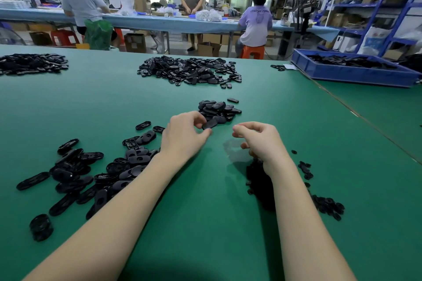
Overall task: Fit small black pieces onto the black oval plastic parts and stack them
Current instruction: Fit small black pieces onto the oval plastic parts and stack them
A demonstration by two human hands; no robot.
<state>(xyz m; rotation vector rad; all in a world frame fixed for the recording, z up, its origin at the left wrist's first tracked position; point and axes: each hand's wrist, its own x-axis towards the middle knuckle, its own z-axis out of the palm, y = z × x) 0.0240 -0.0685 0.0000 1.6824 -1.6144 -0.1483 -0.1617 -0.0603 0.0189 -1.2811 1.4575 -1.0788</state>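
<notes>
The left hand (185, 134) pinches an oval part (209, 124) beside the finished heap (218, 109), seemingly to add it. The right hand (258, 141) hangs with fingers curled over the small pieces (326, 206); what it holds, I cannot tell.

glossy black oval parts (75, 173) on a plain green table (205, 223); blue bin (351, 73), orange stool (252, 51).

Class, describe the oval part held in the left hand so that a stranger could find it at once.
Start at the green table, then find the small heap of oval parts nearest the hands. Just below it lies the oval part, the only one pinched in the left hand.
</notes>
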